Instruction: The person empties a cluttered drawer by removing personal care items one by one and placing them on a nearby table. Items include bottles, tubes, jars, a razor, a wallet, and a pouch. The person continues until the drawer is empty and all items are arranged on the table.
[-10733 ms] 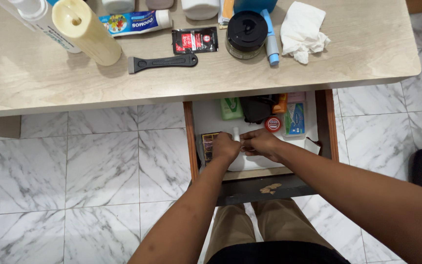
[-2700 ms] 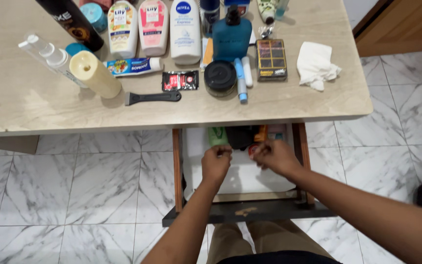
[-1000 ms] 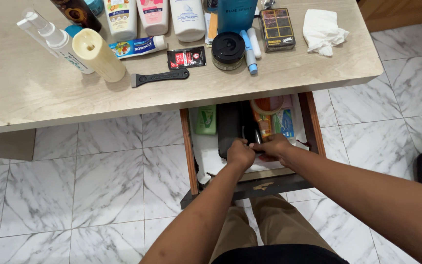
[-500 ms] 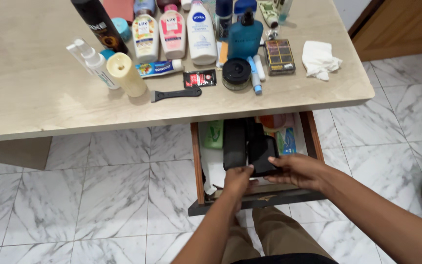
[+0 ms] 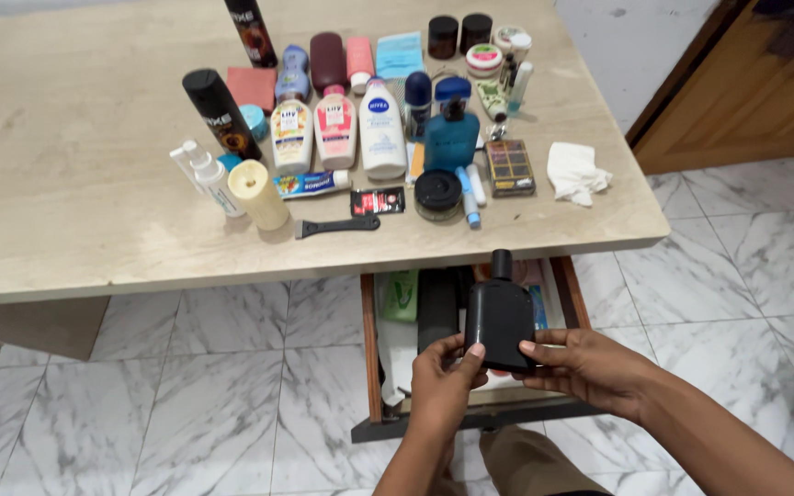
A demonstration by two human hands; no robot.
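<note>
A flat black bottle [image 5: 500, 315] with a small black cap is held upright above the open wooden drawer [image 5: 371, 354]. My left hand [image 5: 443, 381] grips its lower left side with the thumb on its front. My right hand [image 5: 585, 366] grips its lower right edge. Inside the drawer lie a long black case [image 5: 437, 305], a green tube [image 5: 401, 294] and white paper lining [image 5: 401, 354]. Other drawer contents are hidden behind the bottle.
The beige table [image 5: 94, 220] carries many toiletries: lotion bottles [image 5: 334, 129], black spray cans [image 5: 220, 112], a teal bottle [image 5: 452, 138], a cream cylinder [image 5: 257, 194], a black-handled scraper [image 5: 337, 225], a round black tin [image 5: 437, 193], an eyeshadow palette [image 5: 510, 166], a white cloth [image 5: 576, 171]. A wooden door [image 5: 746, 101] stands at right.
Both hands have lifted the black bottle out of the drawer and hold it upright. The camera has tilted up, showing more of the table.
</note>
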